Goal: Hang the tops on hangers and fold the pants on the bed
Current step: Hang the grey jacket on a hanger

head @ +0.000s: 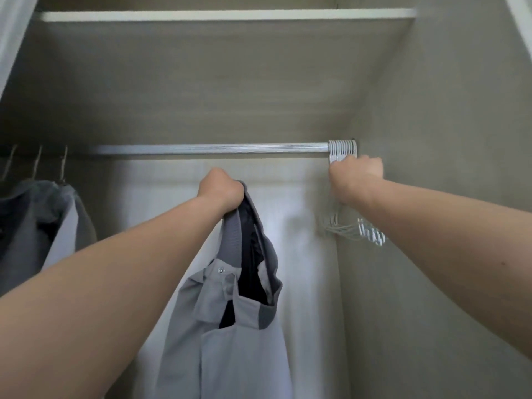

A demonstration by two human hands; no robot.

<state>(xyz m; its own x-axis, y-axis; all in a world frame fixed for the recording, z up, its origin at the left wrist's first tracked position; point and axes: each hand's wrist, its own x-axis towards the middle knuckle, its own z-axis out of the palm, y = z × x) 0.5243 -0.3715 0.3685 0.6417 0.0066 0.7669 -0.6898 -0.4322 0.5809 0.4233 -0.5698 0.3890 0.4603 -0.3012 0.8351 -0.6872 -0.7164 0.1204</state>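
Note:
I am looking up into a wardrobe. My left hand (220, 187) grips the collar of a grey jacket (230, 312) with a dark lining and holds it up below the silver rail (213, 148). The jacket hangs down from my fist. At the rail's right end hangs a bunch of several white hangers (342, 151). My right hand (357, 175) is curled around their necks just under the hooks. The hangers' lower parts (354, 228) stick out beneath my wrist.
A grey top (43, 223) hangs on a hanger at the rail's left end, beside other metal hooks (37, 162). A white shelf (227, 15) runs above. The wardrobe's side wall (449, 139) stands close on the right.

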